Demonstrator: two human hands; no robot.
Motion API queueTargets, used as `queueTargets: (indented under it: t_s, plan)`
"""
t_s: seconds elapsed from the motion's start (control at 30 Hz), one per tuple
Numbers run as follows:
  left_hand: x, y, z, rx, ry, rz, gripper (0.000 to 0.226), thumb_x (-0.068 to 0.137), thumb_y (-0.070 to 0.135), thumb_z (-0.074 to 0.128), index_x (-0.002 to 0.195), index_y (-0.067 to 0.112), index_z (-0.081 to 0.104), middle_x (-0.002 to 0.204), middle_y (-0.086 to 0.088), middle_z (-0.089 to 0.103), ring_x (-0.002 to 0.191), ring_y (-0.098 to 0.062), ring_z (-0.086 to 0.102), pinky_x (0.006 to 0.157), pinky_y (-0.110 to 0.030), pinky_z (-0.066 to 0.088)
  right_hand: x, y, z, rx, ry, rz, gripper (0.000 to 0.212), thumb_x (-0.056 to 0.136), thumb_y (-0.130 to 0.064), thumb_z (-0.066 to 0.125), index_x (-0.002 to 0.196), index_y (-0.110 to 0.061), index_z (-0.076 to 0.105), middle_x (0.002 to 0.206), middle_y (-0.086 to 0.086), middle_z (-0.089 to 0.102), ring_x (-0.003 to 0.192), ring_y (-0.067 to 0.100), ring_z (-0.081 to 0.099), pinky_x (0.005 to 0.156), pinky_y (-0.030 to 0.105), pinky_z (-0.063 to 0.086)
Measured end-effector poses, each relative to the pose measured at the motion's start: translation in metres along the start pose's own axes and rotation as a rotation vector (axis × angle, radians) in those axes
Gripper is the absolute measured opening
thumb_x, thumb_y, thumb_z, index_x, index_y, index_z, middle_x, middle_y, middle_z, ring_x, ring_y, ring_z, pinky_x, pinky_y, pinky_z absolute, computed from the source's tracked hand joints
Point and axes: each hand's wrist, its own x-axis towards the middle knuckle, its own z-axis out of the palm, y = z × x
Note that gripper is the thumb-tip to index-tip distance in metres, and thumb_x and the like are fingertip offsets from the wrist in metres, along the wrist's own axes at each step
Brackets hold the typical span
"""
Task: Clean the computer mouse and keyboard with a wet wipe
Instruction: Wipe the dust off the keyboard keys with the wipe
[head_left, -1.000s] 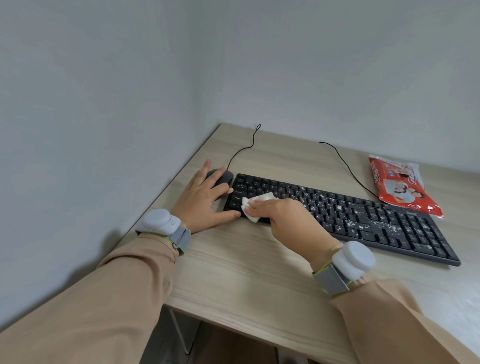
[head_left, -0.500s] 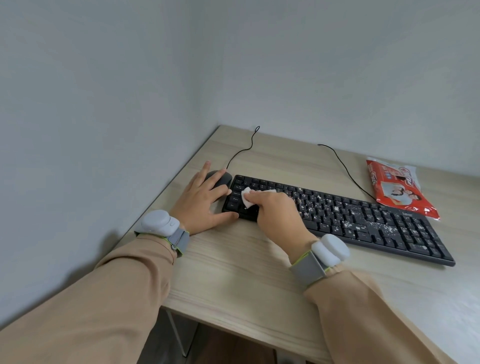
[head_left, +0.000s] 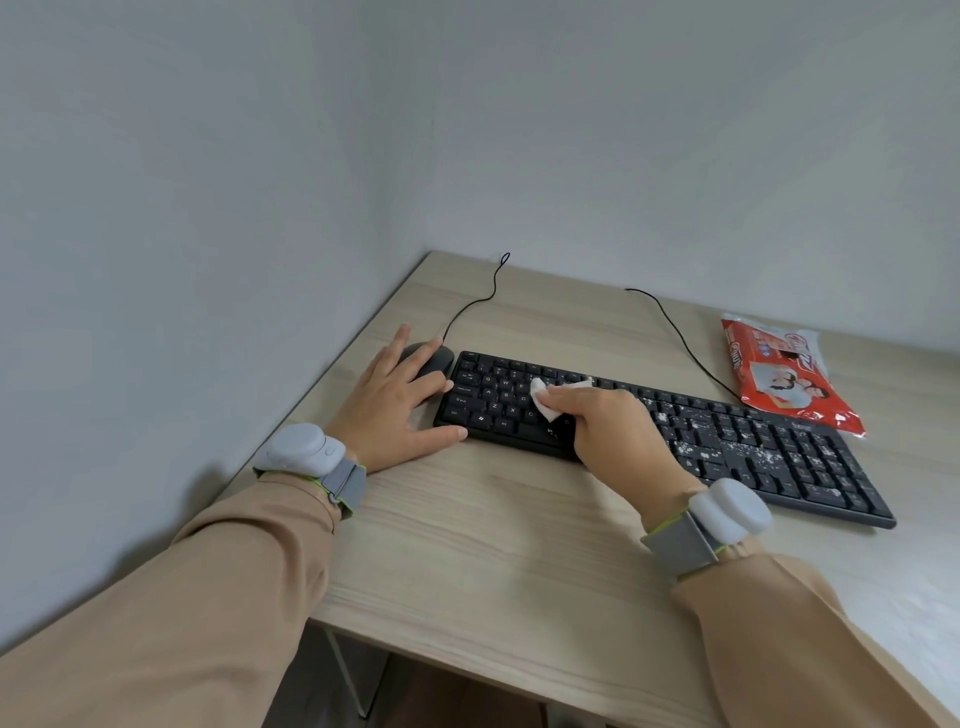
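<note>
desk corner against two walls. black keyboard (head_left: 727, 441) lies across the desk (head_left: 493, 545), its left end just beside the mouse (head_left: 434, 358) near the left edge; bare desk lies in front. left hand (head_left: 395, 410) rests flat and released on the mouse. right hand (head_left: 618, 431) pinches the wet wipe (head_left: 545, 402) against the left-centre keys, further right than half a second ago. white specks cover the right keys. wipe packet (head_left: 784, 379) lies behind the right end.

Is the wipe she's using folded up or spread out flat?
Folded or bunched. The wipe shows only as a small wad with corners poking out from under the right hand on the keyboard.
</note>
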Motion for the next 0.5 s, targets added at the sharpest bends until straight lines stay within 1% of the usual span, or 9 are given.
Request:
queueTargets:
  t_s: [0.03,0.1,0.13,0.17,0.23,0.3,0.33,0.4,0.5]
  plan:
    - [0.000,0.000,0.000,0.001,0.000,0.001,0.050,0.078,0.056,0.067,0.115,0.024,0.059,0.159,0.006,0.016,0.146,-0.016,-0.017,0.118,-0.038,0.002,0.004,-0.002,0.003,0.013,0.020,0.022,0.036,0.092,-0.004,0.048,0.116,-0.023,0.066,0.121,-0.002,0.067,0.120,0.012,0.057,0.103,0.016,0.036]
    - [0.000,0.000,0.001,0.003,0.005,0.003,0.049,0.077,0.055,0.067,0.114,0.024,0.059,0.159,0.005,0.017,0.147,-0.016,-0.016,0.118,-0.039,0.003,0.013,-0.010,0.012,0.038,0.027,0.047,0.037,0.092,-0.005,0.046,0.119,-0.020,0.065,0.122,0.004,0.067,0.120,0.021,0.057,0.105,0.028,0.041]
    - [0.001,0.000,0.001,0.005,0.008,0.005,0.049,0.077,0.055,0.067,0.114,0.024,0.059,0.159,0.005,0.017,0.147,-0.017,-0.015,0.118,-0.039,0.003,0.016,-0.017,0.017,0.051,0.021,0.048,0.038,0.091,-0.003,0.045,0.119,-0.020,0.065,0.122,0.006,0.066,0.120,0.022,0.057,0.105,0.030,0.042]
    - [0.001,-0.001,0.001,0.010,0.009,0.006,0.049,0.077,0.056,0.067,0.113,0.024,0.059,0.159,0.005,0.018,0.147,-0.017,-0.015,0.118,-0.039,0.003,0.019,-0.023,0.022,0.062,0.010,0.042,0.039,0.091,-0.001,0.044,0.119,-0.020,0.065,0.124,0.005,0.065,0.122,0.021,0.055,0.105,0.028,0.041]
    - [0.001,-0.002,0.001,0.018,0.011,0.007,0.050,0.077,0.057,0.067,0.113,0.024,0.059,0.159,0.005,0.018,0.147,-0.018,-0.015,0.117,-0.039,0.003,0.019,-0.031,0.029,0.057,-0.018,0.021,0.042,0.089,0.004,0.043,0.116,-0.019,0.067,0.128,0.001,0.063,0.126,0.016,0.052,0.104,0.019,0.036]
    - [0.002,-0.003,0.001,0.018,0.013,0.006,0.050,0.077,0.057,0.067,0.113,0.024,0.059,0.159,0.005,0.018,0.147,-0.017,-0.014,0.118,-0.039,0.003,0.015,-0.031,0.027,0.051,-0.037,-0.007,0.045,0.087,0.007,0.042,0.112,-0.019,0.068,0.127,-0.002,0.063,0.126,0.011,0.052,0.101,0.009,0.031]
    - [0.002,-0.003,0.001,0.017,0.018,0.008,0.050,0.076,0.057,0.067,0.113,0.024,0.060,0.159,0.004,0.018,0.147,-0.018,-0.014,0.118,-0.040,0.003,0.011,-0.028,0.023,0.062,-0.050,-0.025,0.046,0.087,0.007,0.042,0.112,-0.020,0.068,0.126,-0.003,0.064,0.123,0.010,0.053,0.101,0.008,0.030]
    - [0.002,-0.003,0.002,0.011,0.027,0.010,0.051,0.076,0.057,0.068,0.113,0.023,0.060,0.159,0.004,0.019,0.147,-0.018,-0.013,0.119,-0.042,0.004,0.001,-0.022,0.013,0.077,-0.090,-0.061,0.046,0.087,0.006,0.043,0.114,-0.022,0.068,0.124,-0.004,0.065,0.121,0.010,0.056,0.104,0.011,0.032]
    - [0.001,-0.003,0.001,0.010,0.018,0.005,0.051,0.077,0.058,0.067,0.114,0.024,0.059,0.159,0.004,0.017,0.147,-0.017,-0.015,0.119,-0.042,0.003,-0.009,-0.010,0.001,0.048,-0.122,-0.098,0.049,0.084,0.011,0.045,0.112,-0.020,0.069,0.122,-0.004,0.066,0.120,0.009,0.057,0.107,0.013,0.031]
